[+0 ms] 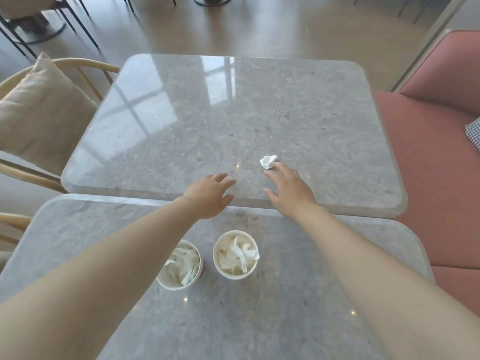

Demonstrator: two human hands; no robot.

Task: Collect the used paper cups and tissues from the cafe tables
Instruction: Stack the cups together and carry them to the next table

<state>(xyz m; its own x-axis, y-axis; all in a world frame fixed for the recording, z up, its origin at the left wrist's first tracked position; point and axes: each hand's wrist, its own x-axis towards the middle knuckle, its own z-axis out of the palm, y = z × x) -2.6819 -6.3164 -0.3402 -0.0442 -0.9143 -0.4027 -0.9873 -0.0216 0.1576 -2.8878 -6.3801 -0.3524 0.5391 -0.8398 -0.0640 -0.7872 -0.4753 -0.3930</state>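
Note:
A crumpled white tissue [268, 161] lies on the far grey stone table [233, 113], toward its near right. My right hand [288, 190] reaches over that table, fingers apart, its fingertips touching the tissue's near edge. My left hand [209, 194] hovers open over the near edge of the same table, holding nothing. On the near table [285, 320] stand two white paper cups side by side, both stuffed with used tissues: the left cup [181, 266], partly hidden by my left forearm, and the right cup [235, 255].
A wooden chair with a beige cushion [39, 113] stands left of the far table. A pink upholstered bench [428, 152] runs along the right with a checked cushion [474, 132] on it. More chair legs and table bases stand on the floor beyond.

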